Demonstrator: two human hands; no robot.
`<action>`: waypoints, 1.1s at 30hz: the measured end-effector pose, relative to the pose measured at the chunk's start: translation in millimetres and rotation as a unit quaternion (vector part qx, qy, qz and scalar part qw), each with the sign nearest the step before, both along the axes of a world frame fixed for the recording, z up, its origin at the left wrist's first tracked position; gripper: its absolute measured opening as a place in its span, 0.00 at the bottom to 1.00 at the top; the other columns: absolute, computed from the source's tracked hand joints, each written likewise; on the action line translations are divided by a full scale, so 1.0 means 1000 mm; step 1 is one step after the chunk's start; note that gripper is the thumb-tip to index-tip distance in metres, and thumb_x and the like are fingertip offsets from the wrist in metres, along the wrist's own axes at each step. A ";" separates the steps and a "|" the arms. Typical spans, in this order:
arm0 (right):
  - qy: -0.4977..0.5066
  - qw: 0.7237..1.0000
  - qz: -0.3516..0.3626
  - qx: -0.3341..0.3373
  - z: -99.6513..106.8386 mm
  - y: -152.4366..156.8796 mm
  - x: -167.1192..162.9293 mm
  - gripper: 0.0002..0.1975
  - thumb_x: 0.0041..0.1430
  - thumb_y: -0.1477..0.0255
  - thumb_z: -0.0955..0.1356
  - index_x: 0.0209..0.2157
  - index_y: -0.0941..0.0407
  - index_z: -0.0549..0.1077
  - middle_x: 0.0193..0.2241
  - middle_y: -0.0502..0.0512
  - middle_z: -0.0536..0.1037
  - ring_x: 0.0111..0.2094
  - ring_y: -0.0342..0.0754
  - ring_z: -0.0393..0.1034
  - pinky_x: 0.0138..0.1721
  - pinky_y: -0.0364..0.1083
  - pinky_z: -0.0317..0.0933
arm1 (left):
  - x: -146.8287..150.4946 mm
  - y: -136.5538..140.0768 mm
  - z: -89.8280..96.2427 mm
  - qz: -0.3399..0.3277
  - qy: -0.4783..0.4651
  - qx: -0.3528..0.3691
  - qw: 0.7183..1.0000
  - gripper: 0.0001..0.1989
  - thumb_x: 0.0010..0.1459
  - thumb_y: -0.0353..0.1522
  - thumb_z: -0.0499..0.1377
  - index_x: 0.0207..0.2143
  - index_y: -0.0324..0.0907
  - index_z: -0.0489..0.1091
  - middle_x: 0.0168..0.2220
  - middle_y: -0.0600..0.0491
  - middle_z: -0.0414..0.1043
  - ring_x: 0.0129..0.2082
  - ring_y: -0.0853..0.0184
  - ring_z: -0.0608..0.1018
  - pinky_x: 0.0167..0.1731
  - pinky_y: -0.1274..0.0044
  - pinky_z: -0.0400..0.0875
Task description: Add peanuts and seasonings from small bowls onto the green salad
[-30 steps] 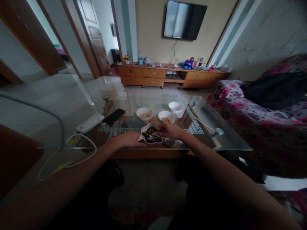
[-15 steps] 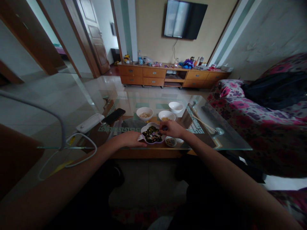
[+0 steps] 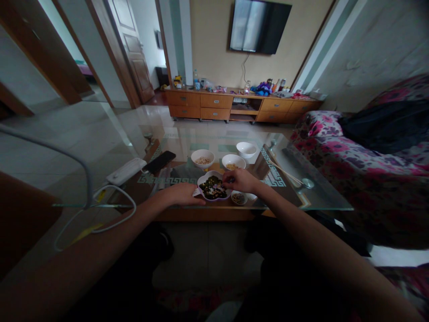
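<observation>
A lobed pale bowl with a short handle (image 3: 200,191) stands near the glass table's front edge, filled with dark, yellowish and pale bits. My left hand (image 3: 181,195) holds it by the handle side, thumb along the near side. Over the bowl's right rim, my right hand (image 3: 244,180) has its fingertips pinched together; what they hold is too small to make out. Just right of the bowl sits a small dish (image 3: 239,198) of mixed seed-like bits. Behind are a white bowl with pale pieces (image 3: 203,156), another with yellowish pieces (image 3: 233,161), and a third white bowl (image 3: 246,150).
A black phone (image 3: 160,162) and a white power strip (image 3: 126,171) with a looping cable lie on the left of the glass table (image 3: 325,197). Chopsticks (image 3: 284,171) lie at the right. A flowered sofa (image 3: 362,156) stands to the right, a low cabinet (image 3: 216,107) beyond.
Almost nothing differs. The right hand's fingertips stay at the bowl's right side, the left hand stays at the handle, and the view has shifted very slightly.
</observation>
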State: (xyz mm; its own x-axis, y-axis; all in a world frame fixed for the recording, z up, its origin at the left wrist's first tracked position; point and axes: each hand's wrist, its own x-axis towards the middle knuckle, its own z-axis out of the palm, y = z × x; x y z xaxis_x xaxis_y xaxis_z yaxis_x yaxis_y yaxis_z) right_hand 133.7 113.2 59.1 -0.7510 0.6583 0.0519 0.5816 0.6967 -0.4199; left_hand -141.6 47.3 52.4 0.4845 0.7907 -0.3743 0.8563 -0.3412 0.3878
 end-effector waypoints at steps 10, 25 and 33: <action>-0.003 1.000 0.003 -0.003 -0.002 0.001 -0.002 0.07 0.61 0.72 0.71 0.40 0.56 0.81 0.34 0.54 0.83 0.31 0.45 0.73 0.34 0.44 0.59 | 0.000 -0.001 0.001 -0.004 -0.003 -0.002 1.000 0.27 0.60 0.54 0.59 0.48 0.43 0.76 0.41 0.47 0.80 0.35 0.58 0.80 0.36 0.72 0.70; -0.018 1.000 -0.019 0.005 -0.002 0.000 -0.003 0.06 0.63 0.71 0.70 0.39 0.57 0.80 0.33 0.54 0.82 0.31 0.45 0.72 0.33 0.44 0.58 | -0.001 0.000 -0.001 -0.012 -0.015 0.008 1.000 0.26 0.60 0.53 0.59 0.49 0.44 0.75 0.46 0.46 0.79 0.42 0.56 0.80 0.43 0.72 0.71; -0.008 1.000 -0.022 -0.002 -0.002 0.000 -0.003 0.06 0.62 0.71 0.71 0.39 0.57 0.81 0.32 0.54 0.83 0.30 0.45 0.73 0.33 0.44 0.59 | -0.004 0.003 -0.008 -0.014 -0.007 0.015 1.000 0.28 0.60 0.55 0.59 0.49 0.44 0.76 0.46 0.46 0.79 0.44 0.55 0.79 0.45 0.72 0.71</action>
